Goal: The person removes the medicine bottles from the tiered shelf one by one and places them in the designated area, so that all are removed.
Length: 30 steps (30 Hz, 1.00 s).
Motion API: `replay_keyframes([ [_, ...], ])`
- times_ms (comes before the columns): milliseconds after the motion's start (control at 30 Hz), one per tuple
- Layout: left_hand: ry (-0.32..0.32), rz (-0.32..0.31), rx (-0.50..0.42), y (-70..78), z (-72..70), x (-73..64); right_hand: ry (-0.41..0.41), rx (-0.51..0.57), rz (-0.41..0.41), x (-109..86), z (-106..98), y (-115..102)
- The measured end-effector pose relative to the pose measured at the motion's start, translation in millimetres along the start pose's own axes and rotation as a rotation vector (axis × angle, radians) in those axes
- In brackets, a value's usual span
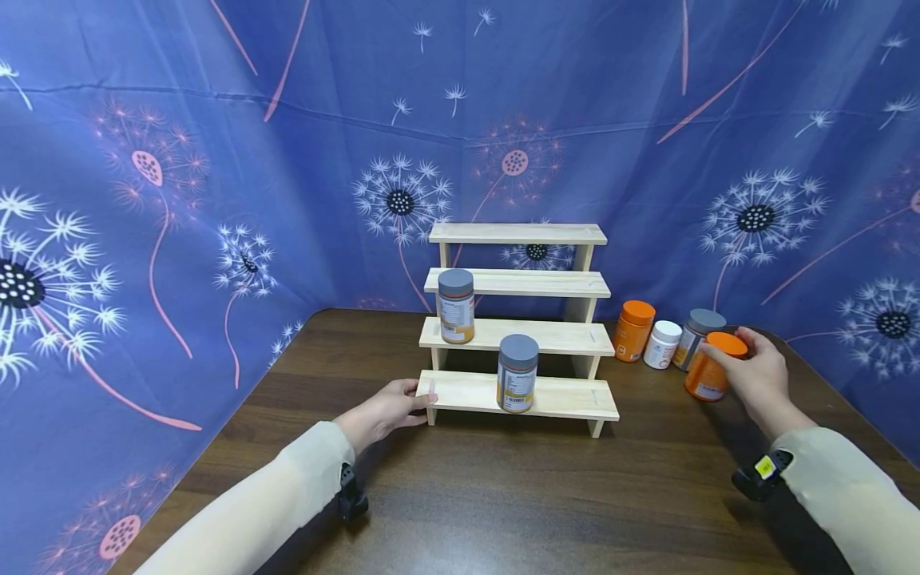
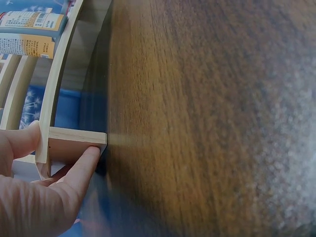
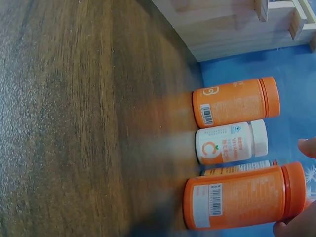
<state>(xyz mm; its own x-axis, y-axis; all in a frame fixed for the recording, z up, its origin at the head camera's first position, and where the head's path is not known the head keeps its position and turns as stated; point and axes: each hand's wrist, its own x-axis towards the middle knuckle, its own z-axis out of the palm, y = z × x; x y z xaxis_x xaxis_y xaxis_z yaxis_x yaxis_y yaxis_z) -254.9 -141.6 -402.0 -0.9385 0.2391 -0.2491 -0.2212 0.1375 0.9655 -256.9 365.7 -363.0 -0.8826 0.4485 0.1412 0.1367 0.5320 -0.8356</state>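
My left hand (image 1: 384,411) grips the left end of a pale wooden four-step rack (image 1: 568,339), thumb on the lowest board and fingers against its support. On that board stands a grey-lidded jar (image 1: 517,375). Another grey-lidded jar (image 1: 456,307) stands on the second board, at the left. My right hand (image 1: 762,375) is around the lid of an orange bottle (image 3: 237,197) on the table. In the right wrist view the thumb (image 3: 308,147) shows a gap from the lid, while a finger lies near its other side.
Beside the rack's right side stand another orange bottle (image 1: 632,334), a small white bottle (image 1: 662,346) and a grey-lidded jar (image 1: 697,331), partly hidden. A blue dandelion-print cloth (image 1: 323,200) hangs behind the dark wooden table (image 1: 503,495).
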Motion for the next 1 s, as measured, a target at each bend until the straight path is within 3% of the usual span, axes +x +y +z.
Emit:
replay_keyframes([
  [367, -0.006, -0.006, -0.004, 0.6, 0.6, -1.2, 0.016, -0.053, -0.098, -3.5, -3, -13],
  [767, 0.008, 0.003, -0.002, -0.3, 1.3, -1.4, -0.006, -0.021, -0.132, -12.7, 1, -31],
  [1000, 0.016, 0.004, -0.004, -1.3, 1.5, -1.4, -0.01, -0.007, -0.193, -19.3, 7, -46],
])
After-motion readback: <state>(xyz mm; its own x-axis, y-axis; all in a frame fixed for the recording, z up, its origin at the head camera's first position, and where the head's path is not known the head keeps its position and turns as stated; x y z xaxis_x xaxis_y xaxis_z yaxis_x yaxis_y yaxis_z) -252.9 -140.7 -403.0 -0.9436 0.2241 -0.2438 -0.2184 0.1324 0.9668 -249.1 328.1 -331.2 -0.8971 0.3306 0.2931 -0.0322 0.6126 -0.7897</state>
